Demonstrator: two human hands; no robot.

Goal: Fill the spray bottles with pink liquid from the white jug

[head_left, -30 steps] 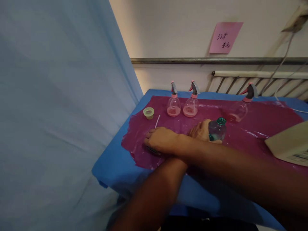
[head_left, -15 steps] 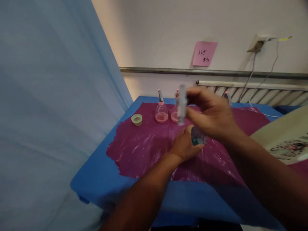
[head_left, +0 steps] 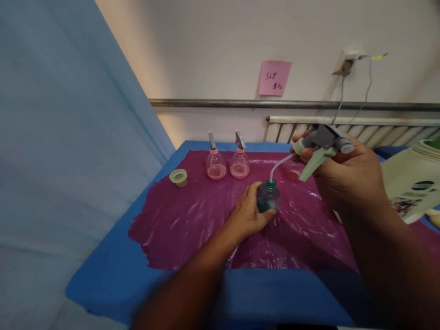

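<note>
My left hand is wrapped round a small clear spray bottle with a green neck and dark green liquid low inside. The bottle stands uncapped on the purple plastic sheet. My right hand grips a grey and pale green trigger spray head, tilted on its side above and right of the bottle. Its white dip tube curves down, and the tip is at the bottle's mouth; how far it goes in I cannot tell.
Two spray bottles of pink liquid, a left one and a right one, stand behind. A pale green cap lies to the left. A large cream jug leans at the right. A blue curtain hangs at the left.
My right hand has swung right, and the spray head with its tube now shows, tube tip at the bottle's mouth. My left hand still holds the bottle. The view has shifted a little.
</note>
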